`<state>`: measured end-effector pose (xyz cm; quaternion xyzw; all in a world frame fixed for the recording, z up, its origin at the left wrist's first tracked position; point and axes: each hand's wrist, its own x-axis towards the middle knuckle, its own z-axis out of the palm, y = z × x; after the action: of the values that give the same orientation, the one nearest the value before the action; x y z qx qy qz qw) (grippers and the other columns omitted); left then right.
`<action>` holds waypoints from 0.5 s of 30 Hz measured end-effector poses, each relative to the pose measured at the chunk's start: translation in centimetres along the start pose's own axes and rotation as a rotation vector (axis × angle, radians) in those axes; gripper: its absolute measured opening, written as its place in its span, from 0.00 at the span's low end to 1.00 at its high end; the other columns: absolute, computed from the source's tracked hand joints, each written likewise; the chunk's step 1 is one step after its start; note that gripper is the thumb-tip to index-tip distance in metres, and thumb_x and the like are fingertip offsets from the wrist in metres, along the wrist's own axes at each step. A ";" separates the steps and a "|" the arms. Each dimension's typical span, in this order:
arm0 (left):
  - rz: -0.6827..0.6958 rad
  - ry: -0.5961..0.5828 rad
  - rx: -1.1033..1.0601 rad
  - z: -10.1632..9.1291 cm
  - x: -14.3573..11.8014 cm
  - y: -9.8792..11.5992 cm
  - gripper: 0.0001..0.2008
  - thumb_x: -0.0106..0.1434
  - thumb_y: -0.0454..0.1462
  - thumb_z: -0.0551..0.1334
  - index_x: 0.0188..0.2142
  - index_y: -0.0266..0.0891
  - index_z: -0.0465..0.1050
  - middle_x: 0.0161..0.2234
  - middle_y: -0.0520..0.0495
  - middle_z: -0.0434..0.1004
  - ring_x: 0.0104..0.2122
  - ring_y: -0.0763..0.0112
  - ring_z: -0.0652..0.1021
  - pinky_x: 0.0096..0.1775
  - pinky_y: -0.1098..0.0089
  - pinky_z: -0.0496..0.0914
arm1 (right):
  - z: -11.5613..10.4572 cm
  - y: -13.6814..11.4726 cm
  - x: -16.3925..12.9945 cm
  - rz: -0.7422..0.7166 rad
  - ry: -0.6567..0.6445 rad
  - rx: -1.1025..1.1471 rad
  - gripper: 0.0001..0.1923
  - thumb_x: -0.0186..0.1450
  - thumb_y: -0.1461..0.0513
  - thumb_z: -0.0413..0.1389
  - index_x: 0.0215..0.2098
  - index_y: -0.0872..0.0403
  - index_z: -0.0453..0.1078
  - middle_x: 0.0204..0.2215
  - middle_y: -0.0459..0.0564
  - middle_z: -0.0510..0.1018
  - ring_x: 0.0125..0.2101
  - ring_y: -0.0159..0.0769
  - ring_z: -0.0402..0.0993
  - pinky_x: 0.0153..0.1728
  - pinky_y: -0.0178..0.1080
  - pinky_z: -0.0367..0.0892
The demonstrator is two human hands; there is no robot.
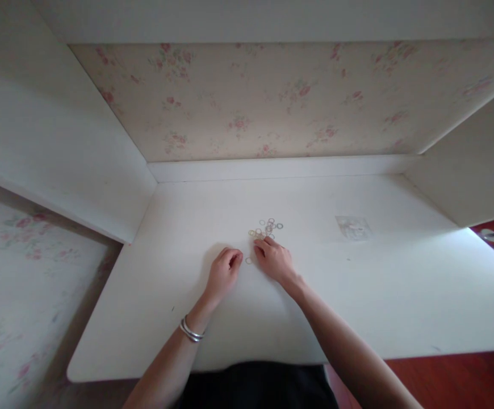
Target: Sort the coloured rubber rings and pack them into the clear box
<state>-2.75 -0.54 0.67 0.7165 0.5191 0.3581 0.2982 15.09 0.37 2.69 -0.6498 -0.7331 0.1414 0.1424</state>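
Observation:
A small heap of thin rings (pixel 266 227), gold and silver in colour, lies on a white desk (pixel 358 295). One single ring (pixel 248 261) lies apart, between my two hands. My left hand (pixel 224 272) rests on the desk with its fingers curled under, just left of that ring; a silver bangle (pixel 191 331) is on its wrist. My right hand (pixel 275 259) lies flat with its fingertips at the near edge of the heap. Whether either hand pinches a ring is too small to tell.
A small clear plastic packet (pixel 352 228) lies on the desk to the right of the rings. White side panels (pixel 59 142) and a flowered back wall (pixel 247 102) close in the desk. A red floor (pixel 443 380) shows below at right.

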 end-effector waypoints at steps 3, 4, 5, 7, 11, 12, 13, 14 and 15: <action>-0.019 -0.010 -0.017 -0.2 -0.2 0.1 0.09 0.67 0.39 0.53 0.36 0.39 0.70 0.33 0.49 0.73 0.34 0.71 0.73 0.38 0.71 0.67 | 0.3 -0.3 0.0 0.024 -0.014 -0.014 0.15 0.69 0.59 0.43 0.42 0.48 0.72 0.39 0.49 0.76 0.34 0.34 0.72 0.32 0.34 0.60; -0.021 -0.011 -0.017 -0.3 -0.2 0.1 0.10 0.67 0.39 0.53 0.35 0.39 0.71 0.33 0.49 0.73 0.34 0.71 0.73 0.38 0.71 0.67 | 0.3 -0.3 -0.2 0.026 -0.013 -0.003 0.15 0.70 0.59 0.43 0.41 0.48 0.72 0.38 0.48 0.76 0.34 0.34 0.72 0.33 0.34 0.60; -0.020 -0.015 -0.016 -0.3 -0.2 0.2 0.10 0.67 0.39 0.53 0.35 0.39 0.71 0.33 0.49 0.73 0.34 0.71 0.73 0.37 0.71 0.67 | 0.4 -0.2 -0.4 0.028 -0.009 0.012 0.14 0.69 0.60 0.44 0.40 0.49 0.72 0.38 0.48 0.75 0.34 0.33 0.72 0.33 0.33 0.60; -0.015 -0.026 -0.012 -0.3 -0.2 0.2 0.10 0.67 0.39 0.53 0.35 0.39 0.71 0.32 0.49 0.73 0.34 0.71 0.73 0.37 0.72 0.67 | 0.3 0.0 -0.8 0.034 -0.001 0.042 0.13 0.69 0.61 0.45 0.39 0.51 0.72 0.36 0.48 0.75 0.34 0.32 0.72 0.34 0.33 0.60; -0.010 -0.063 0.002 -0.1 -0.2 0.4 0.09 0.66 0.39 0.54 0.35 0.40 0.71 0.32 0.49 0.73 0.32 0.72 0.73 0.35 0.72 0.67 | 0.4 0.2 -1.4 0.057 -0.011 0.046 0.11 0.69 0.62 0.46 0.37 0.53 0.71 0.35 0.49 0.74 0.33 0.32 0.71 0.33 0.33 0.59; -0.007 -0.071 0.005 0.0 -0.2 0.4 0.09 0.66 0.39 0.55 0.34 0.40 0.71 0.32 0.50 0.73 0.32 0.72 0.73 0.35 0.72 0.67 | 0.5 0.2 -1.5 0.062 -0.017 0.030 0.11 0.69 0.63 0.46 0.37 0.53 0.70 0.35 0.49 0.74 0.32 0.32 0.71 0.32 0.33 0.58; -0.004 -0.078 0.009 0.0 -0.2 0.4 0.09 0.66 0.39 0.55 0.34 0.40 0.72 0.32 0.50 0.73 0.32 0.72 0.73 0.35 0.73 0.66 | 0.6 0.2 -1.5 0.063 -0.020 0.010 0.11 0.69 0.64 0.46 0.37 0.53 0.70 0.35 0.49 0.74 0.32 0.32 0.71 0.31 0.34 0.57; 0.000 -0.081 0.011 0.0 -0.2 0.5 0.09 0.66 0.39 0.55 0.34 0.40 0.72 0.32 0.50 0.74 0.33 0.72 0.73 0.35 0.73 0.66 | 0.7 0.2 -1.6 0.060 -0.020 -0.011 0.11 0.69 0.64 0.46 0.37 0.53 0.70 0.35 0.50 0.74 0.31 0.32 0.71 0.30 0.34 0.57; 0.002 -0.082 0.010 0.0 -0.2 0.5 0.09 0.66 0.39 0.55 0.34 0.40 0.72 0.32 0.50 0.74 0.33 0.72 0.73 0.35 0.73 0.66 | 0.8 0.2 -1.7 0.050 -0.016 -0.028 0.11 0.69 0.64 0.45 0.37 0.53 0.69 0.35 0.50 0.74 0.30 0.32 0.71 0.29 0.34 0.56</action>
<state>-2.55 -0.90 1.00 0.7328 0.5074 0.3259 0.3152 15.19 -1.28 1.83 -0.6687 -0.7197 0.1399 0.1238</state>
